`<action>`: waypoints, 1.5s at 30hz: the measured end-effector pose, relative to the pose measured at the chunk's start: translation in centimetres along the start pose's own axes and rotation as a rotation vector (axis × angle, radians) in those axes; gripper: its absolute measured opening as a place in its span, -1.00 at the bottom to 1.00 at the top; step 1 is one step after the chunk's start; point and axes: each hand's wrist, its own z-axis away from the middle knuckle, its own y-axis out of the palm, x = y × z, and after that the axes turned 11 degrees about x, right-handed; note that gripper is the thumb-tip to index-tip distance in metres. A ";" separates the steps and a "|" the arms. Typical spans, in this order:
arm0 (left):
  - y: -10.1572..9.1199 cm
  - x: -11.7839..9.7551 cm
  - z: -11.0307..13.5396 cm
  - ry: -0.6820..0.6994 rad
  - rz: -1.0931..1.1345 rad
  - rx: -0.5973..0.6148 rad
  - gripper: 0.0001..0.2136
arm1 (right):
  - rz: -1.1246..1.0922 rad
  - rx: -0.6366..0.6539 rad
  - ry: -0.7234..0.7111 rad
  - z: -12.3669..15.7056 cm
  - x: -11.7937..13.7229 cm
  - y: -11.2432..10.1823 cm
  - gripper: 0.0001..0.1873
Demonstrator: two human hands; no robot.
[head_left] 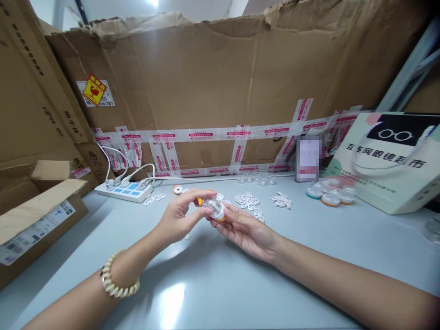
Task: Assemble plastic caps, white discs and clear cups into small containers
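Observation:
Above the middle of the grey table, both hands are closed on a small clear plastic case with a white and orange base (217, 213). My left hand (178, 214) pinches its clear end between thumb and fingers. Wrapped round the base from the right is my right hand (249, 231). White and orange round pieces (178, 189) lie behind the left hand, some partly hidden by it. White ring-shaped parts (246, 200) lie in a loose pile just beyond the right hand, and a second pile of small white parts (282, 200) sits farther right.
A power strip (125, 190) with plugged cables is at back left, beside small white discs (155, 198). An opened carton (41, 220) stands left. Clear cups (257, 178), a phone (307, 158), similar capped cases (330, 195) and a paper bag (388, 169) line the back and right.

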 end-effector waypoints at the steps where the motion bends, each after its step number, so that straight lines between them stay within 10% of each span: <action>1: 0.0 0.0 0.0 0.016 -0.001 -0.017 -0.76 | 0.016 -0.004 -0.005 0.0 0.0 0.1 -0.68; 24: 2.7 -0.7 0.5 -0.073 0.185 -0.243 -0.78 | 0.426 -0.156 -0.310 0.4 -0.6 0.7 -0.65; 45: 1.5 0.4 0.4 -0.080 0.121 -0.041 -0.74 | 0.297 0.038 -0.091 0.3 -0.9 0.8 -0.67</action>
